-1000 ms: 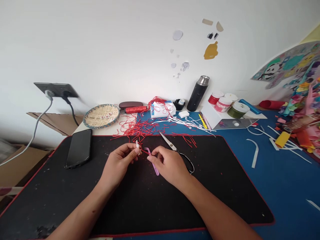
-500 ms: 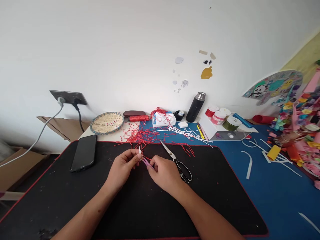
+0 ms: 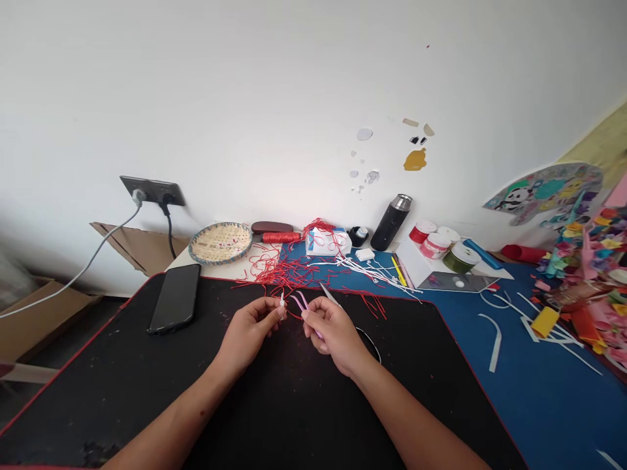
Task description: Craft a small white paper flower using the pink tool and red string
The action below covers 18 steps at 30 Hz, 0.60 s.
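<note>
A small white piece, too small to make out fully, (image 3: 282,301) stands up from the pinched fingertips of my left hand (image 3: 249,331). My right hand (image 3: 334,331) is closed around purple tweezers (image 3: 300,303), whose bent tips are apart and point up and left, a short way from the white piece. Nothing shows between the tips. A red cord (image 3: 292,314) runs close by the fingers. Scissors (image 3: 329,294) lie partly hidden behind my right hand, with a blade and part of a handle loop showing.
Red cord scraps (image 3: 281,271) and white cords (image 3: 367,269) lie along the back of the black mat (image 3: 284,411). A phone (image 3: 175,300) rests at left near a woven basket (image 3: 220,225). Behind stand a black flask (image 3: 390,225) and ribbon spools (image 3: 435,245); paper flowers (image 3: 595,261) are at right.
My right hand has drawn the tweezers away from the white piece and turned them upward, tips apart. My left hand still pinches the white piece. The whole view has shifted slightly.
</note>
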Motion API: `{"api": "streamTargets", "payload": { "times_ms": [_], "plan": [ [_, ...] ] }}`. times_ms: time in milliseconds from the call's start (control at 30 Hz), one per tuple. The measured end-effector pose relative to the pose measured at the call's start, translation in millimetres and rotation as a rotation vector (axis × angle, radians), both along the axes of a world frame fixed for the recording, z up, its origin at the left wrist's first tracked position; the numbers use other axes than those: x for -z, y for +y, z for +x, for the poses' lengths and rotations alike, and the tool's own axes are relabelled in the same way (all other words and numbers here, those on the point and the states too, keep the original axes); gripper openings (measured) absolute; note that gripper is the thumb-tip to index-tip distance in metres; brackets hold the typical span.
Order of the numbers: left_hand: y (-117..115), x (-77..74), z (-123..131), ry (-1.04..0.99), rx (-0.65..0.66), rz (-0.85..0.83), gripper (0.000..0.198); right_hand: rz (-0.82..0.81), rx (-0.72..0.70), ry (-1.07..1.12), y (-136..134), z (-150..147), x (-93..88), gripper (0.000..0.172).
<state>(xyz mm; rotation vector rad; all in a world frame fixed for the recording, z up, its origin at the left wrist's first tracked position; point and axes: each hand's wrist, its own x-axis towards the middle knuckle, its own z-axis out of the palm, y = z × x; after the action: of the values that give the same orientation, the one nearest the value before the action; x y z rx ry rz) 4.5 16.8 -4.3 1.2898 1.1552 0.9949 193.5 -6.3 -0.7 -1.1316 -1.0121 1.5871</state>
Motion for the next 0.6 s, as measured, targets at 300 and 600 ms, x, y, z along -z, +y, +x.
{"api": "streamTargets", "payload": {
  "times_ms": [300, 600],
  "plan": [
    [3.3, 2.2, 0.1, 0.024, -0.013, -0.038, 0.042, -0.004, -0.096, 0.041, 15.2, 6.5, -17.6, 0.046],
    [4.6, 4.0, 0.9, 0.035, -0.026, -0.051, 0.037, 0.199, -0.150, -0.294, 7.9, 17.4, 16.5, 0.032]
  ]
}}
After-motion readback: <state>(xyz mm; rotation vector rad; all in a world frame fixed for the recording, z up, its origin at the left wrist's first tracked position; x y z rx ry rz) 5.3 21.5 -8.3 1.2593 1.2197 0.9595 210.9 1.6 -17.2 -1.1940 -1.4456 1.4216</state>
